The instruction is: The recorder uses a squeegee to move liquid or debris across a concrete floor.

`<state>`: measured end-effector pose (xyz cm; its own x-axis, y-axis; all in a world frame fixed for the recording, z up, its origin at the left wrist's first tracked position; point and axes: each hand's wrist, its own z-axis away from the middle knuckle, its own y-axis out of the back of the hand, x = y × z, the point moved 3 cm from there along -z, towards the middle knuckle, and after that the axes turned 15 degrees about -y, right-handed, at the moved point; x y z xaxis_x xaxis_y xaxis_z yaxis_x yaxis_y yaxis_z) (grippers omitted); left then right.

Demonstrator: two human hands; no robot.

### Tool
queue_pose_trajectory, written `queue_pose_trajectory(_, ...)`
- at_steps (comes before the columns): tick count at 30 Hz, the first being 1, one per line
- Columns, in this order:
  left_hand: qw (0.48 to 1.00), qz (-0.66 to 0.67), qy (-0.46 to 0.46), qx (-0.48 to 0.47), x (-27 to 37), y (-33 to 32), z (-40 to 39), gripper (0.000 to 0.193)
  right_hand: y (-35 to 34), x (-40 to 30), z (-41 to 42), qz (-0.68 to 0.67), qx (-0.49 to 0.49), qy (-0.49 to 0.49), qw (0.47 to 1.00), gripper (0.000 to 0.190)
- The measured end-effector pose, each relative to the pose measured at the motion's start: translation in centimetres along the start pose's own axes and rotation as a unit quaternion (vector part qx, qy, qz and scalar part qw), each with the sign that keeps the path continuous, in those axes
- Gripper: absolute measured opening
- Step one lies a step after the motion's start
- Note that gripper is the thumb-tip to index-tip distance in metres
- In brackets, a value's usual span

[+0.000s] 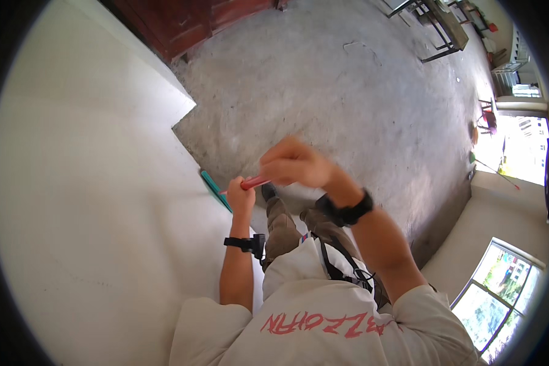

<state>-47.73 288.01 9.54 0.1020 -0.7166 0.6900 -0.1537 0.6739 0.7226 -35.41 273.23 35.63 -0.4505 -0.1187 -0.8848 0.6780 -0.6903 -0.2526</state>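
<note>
Both of my hands are closed around a pink-red handle (255,182), which looks like a broom's. My left hand (241,196) grips its lower part, close to the white wall. My right hand (297,164), slightly blurred, is at the upper end of the handle and hides it. Beyond my left hand, a long green broom or mop head (215,188) lies along the foot of the wall; the thin pink shaft reaches towards it. I cannot tell whether the two are joined.
The white wall (96,183) runs close on my left, with a corner jutting out. A dark red wooden cabinet (178,23) stands ahead. A wooden bench (453,29) is at the upper right. Grey concrete floor (329,100) spreads between them. A window (498,293) and a bright doorway (517,142) are at the right.
</note>
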Motion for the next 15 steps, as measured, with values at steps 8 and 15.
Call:
queue_pose_trajectory(8, 0.987, 0.067, -0.131, 0.063, -4.0, -2.0, -0.8, 0.028, -5.4, 6.5, 4.2, 0.189, 0.048, 0.105, 0.975, 0.037)
queue_pose_trajectory(15, 0.997, 0.054, -0.062, 0.003, 3.1, 0.2, 3.5, 0.025, -2.2, 2.7, 9.6, 0.084, 0.023, 0.091, 0.992, 0.035)
